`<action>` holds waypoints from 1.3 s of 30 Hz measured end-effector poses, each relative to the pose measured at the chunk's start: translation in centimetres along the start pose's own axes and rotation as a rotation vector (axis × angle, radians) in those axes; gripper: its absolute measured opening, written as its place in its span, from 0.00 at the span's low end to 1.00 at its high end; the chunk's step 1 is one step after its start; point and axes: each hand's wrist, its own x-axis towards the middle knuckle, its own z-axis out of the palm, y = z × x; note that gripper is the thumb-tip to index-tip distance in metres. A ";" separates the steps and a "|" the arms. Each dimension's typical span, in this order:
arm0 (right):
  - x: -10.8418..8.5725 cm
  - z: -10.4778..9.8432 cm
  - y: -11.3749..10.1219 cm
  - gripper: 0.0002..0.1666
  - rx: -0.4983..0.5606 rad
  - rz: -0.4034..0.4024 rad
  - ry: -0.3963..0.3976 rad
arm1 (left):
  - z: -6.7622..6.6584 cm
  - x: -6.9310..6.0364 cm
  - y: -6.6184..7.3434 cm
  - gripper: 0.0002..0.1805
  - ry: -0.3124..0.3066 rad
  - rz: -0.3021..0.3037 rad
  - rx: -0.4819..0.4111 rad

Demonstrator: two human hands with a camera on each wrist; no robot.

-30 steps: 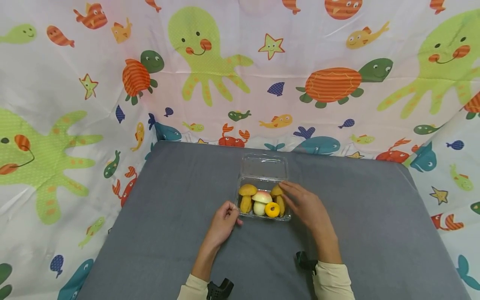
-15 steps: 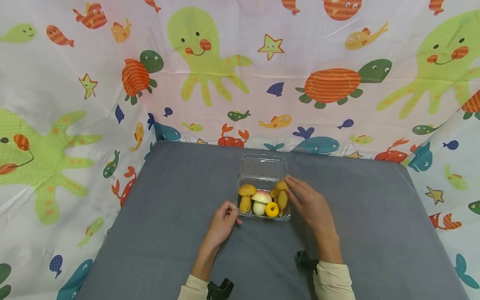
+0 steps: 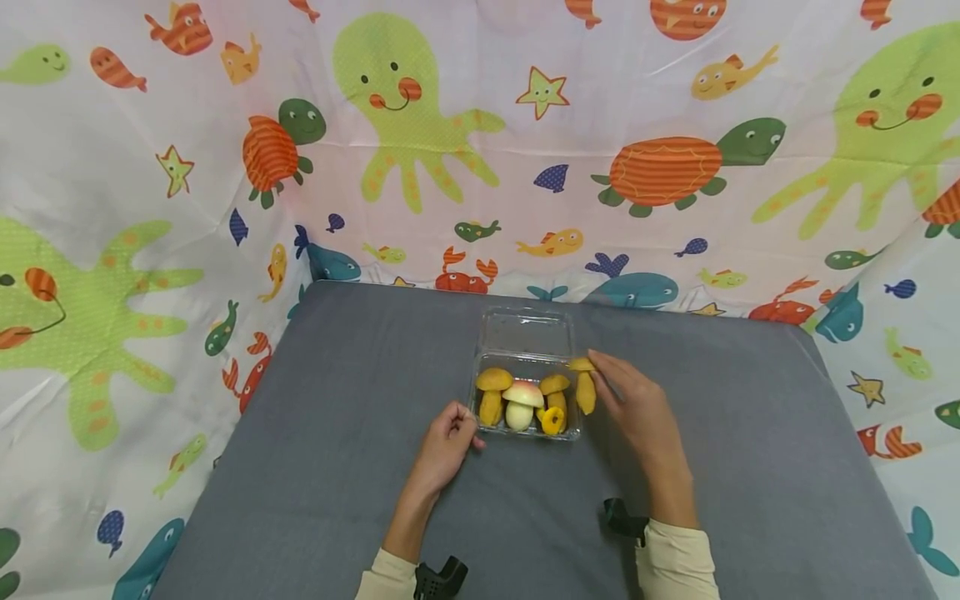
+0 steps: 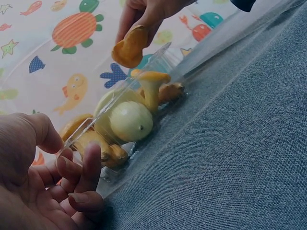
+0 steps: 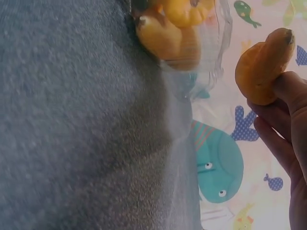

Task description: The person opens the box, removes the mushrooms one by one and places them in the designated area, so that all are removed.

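A clear plastic clamshell box (image 3: 527,333) sits on the table with its lid folded back. My left hand (image 3: 441,450) pinches the box's near left rim between thumb and finger, plainest in the left wrist view. My right hand (image 3: 643,412) holds a yellow-brown model mushroom (image 3: 586,392) by its cap, stem downward, over the box's right edge. It appears raised clear of the box in the right wrist view (image 5: 264,67). Inside stand a yellow-brown mushroom (image 3: 492,396) at left, a pale one with a pinkish cap (image 3: 519,415), another yellow-brown one (image 3: 556,386) and a small bright yellow one (image 3: 552,420).
Grey cloth covers the table (image 3: 360,375) around the box. A curtain (image 3: 465,108) printed with sea animals hangs behind and at both sides. Each wrist wears a black camera mount, such as the left one (image 3: 441,577).
My right hand has lifted the yellow-brown mushroom out of the box and moved it right. The small yellow mushroom has shifted and tilted. My left hand has stayed at the rim.
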 end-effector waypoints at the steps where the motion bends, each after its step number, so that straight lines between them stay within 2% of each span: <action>1: 0.0 -0.1 0.2 0.29 0.001 -0.002 0.007 | 0.0 0.0 0.0 0.05 0.000 0.002 -0.002; 8: 0.0 -0.4 1.4 0.26 0.002 -0.020 0.062 | -0.1 -0.1 0.1 0.04 -0.008 0.011 -0.014; 15: 0.0 -1.0 2.4 0.25 0.001 0.030 0.053 | 0.0 0.0 -0.1 0.04 0.018 0.006 -0.014; 21: 0.2 -1.0 3.2 0.24 0.003 0.075 0.017 | 0.1 0.0 0.0 0.05 0.039 0.012 0.009; 29: 0.5 -0.7 3.7 0.22 0.017 0.128 -0.073 | -0.2 0.0 -0.1 0.05 0.004 0.010 -0.035; 39: 0.7 0.3 4.3 0.19 0.018 0.166 -0.185 | -0.1 0.0 -0.2 0.05 -0.001 0.022 -0.027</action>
